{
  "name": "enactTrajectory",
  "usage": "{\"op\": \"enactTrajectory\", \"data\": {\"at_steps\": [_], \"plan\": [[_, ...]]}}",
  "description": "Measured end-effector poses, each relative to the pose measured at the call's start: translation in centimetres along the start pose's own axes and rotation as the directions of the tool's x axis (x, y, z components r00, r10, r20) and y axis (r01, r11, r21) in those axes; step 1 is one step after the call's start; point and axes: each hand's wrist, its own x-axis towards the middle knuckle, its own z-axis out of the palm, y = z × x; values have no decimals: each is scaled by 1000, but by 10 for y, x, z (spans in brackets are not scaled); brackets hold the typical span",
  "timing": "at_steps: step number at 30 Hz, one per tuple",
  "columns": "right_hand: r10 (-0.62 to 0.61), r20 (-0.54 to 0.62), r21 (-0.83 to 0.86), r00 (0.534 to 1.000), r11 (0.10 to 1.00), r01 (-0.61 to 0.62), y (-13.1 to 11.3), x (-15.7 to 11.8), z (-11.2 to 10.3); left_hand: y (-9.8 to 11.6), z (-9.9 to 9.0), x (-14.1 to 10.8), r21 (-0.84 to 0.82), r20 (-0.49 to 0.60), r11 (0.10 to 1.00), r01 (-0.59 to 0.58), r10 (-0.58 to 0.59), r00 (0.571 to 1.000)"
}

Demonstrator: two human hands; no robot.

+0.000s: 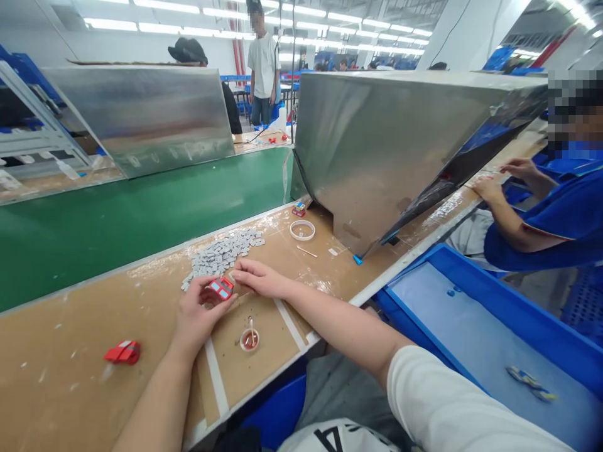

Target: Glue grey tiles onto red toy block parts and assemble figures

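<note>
I hold a small, boxy red toy [222, 287] with pale-blue panels on the side facing me; it sits tilted in my left hand [200, 309], above the bench [56, 358], just beside my right hand [259, 278].

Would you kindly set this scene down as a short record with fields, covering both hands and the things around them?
Left hand: holds a small red piece with pale blue panels
Right hand: fingertips beside that piece; anything pinched is too small to tell
Beyond the hands: pile of grey pieces, then a green belt
Nearer the person: small cup with a stick in it
Bench, left: another red item
Bench, right: white ring
Right of bench: blue tray
</note>
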Motion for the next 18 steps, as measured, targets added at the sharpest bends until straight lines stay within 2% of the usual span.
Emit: {"op": "enactTrajectory", "data": {"at_steps": [3,7,18], "plan": [[-114,-74,-174,991,980,100,-2,-2,1,3,2,0,17,-9,1000,-4,5,1000],[-157,-35,-357,987,925,134,-6,-5,3,3,3,0,30,-16,999,19,-18,1000],[-146,-33,-441,989,890,117,-2,-5,5,0,4,0,81,24,996,-27,25,999]]}}
